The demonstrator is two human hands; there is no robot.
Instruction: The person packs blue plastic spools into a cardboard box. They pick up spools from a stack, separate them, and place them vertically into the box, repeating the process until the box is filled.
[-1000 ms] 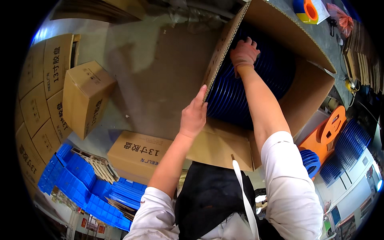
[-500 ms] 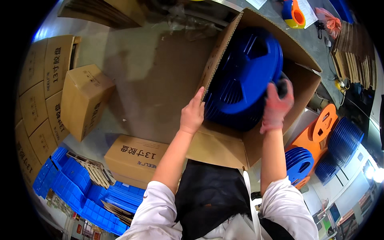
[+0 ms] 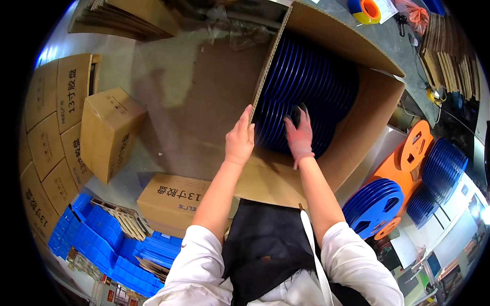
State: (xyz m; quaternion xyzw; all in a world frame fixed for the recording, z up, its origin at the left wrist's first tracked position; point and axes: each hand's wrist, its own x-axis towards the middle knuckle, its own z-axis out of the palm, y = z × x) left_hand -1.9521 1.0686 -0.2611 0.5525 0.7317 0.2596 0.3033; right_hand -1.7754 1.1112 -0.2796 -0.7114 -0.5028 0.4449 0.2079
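An opened cardboard box [image 3: 352,168] stands in front of me, with a tight row of blue plastic reels [image 3: 311,66] on edge inside it. My left hand [image 3: 239,138], bare, grips the box's left wall at its top edge, thumb on the inner side and fingers along the outside. My right hand [image 3: 300,133] wears a red glove with dark fingertips. It reaches into the box, and its outstretched, parted fingers lie against the reels' rims near the middle of the row. No single reel is visibly in its grasp.
To the right stand more blue reels [image 3: 372,206] beside orange reels [image 3: 390,178]. A grey table [image 3: 367,41] at the back right carries a tape roll [image 3: 368,11] and stacked cardboard [image 3: 449,61]. Closed boxes [image 3: 109,127] stand at left, blue plastic bins [image 3: 102,229] at lower left.
The reel that leaned face-up at an angle in the box now stands in line with the others. My right hand has moved left from the box's right side onto the row.
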